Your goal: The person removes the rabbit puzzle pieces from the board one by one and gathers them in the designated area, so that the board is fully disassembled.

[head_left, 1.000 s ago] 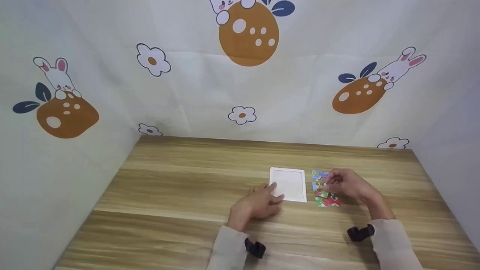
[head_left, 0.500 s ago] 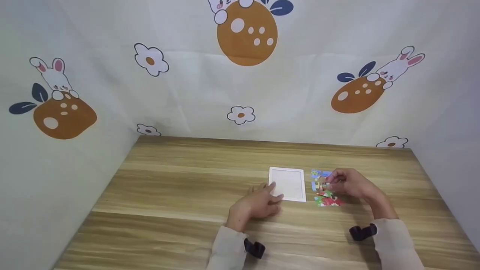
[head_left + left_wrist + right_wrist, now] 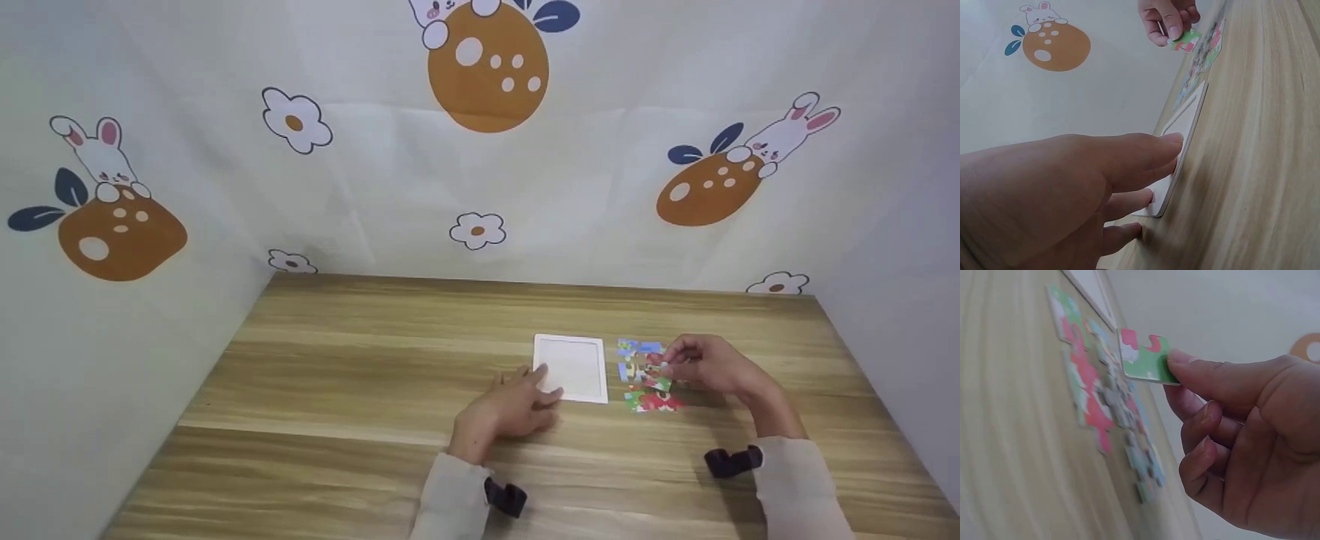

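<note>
A green, red and white jigsaw puzzle piece is pinched between the thumb and a finger of my right hand. It is held above several other puzzle pieces lying on the table; in the right wrist view these pieces are blurred. My left hand rests on the lower left corner of a white rectangular puzzle frame. In the left wrist view, straight fingers lie over the frame's edge, and the right hand shows beyond with its piece.
The wood-grain table stretches left of the frame and in front of both hands. A pale cloth printed with rabbits, oranges and flowers walls the back and sides. Black wrist mounts sit at both cuffs.
My right hand has shifted a little to the right with the puzzle piece, uncovering more of the pieces beneath. My left hand stays on the frame. The head view has turned slightly right.
</note>
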Demonstrator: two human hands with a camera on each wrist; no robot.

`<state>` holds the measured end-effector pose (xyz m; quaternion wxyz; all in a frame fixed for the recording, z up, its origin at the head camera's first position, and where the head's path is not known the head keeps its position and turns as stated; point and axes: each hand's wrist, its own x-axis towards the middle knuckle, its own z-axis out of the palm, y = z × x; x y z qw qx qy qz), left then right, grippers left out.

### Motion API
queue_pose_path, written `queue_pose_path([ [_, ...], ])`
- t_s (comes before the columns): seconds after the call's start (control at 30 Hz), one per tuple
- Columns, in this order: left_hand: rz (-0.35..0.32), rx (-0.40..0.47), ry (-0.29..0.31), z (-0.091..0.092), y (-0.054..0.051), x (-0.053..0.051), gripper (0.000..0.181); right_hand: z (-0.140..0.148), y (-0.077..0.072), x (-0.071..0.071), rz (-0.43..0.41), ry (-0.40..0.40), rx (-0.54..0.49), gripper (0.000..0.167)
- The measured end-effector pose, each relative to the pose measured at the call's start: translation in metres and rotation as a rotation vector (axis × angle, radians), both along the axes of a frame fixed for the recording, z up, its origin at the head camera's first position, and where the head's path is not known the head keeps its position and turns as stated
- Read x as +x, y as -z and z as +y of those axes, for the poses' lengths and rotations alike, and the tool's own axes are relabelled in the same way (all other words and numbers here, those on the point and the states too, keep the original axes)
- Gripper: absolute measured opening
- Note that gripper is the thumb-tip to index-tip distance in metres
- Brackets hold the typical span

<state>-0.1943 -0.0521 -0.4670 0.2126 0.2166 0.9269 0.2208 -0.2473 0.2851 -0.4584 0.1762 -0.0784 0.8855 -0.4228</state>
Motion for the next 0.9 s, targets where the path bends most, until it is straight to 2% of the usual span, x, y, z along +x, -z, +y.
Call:
queue_pose_path([
  [0.2,0.019,-0.022,0.016,0.000,-0.001,0.000,0.046,0.021,-0.005,0.004,-0.045,-0.033,0.003,0.023],
  [0.4,-0.007,0.003,-0.001,0.000,-0.002,0.000,0.046,0.036,-0.002,0.007,-0.100,-0.045,0.041,0.025],
  [0.7,-0.005,-0.009,0.016,0.000,-0.003,0.000,0.047,0.045,0.005,0.009,-0.154,-0.039,0.076,0.021],
  [0.9,-0.019,0.002,0.005,-0.001,-0.001,0.000,0.047,0.042,0.008,0.009,-0.140,-0.058,0.083,0.021],
])
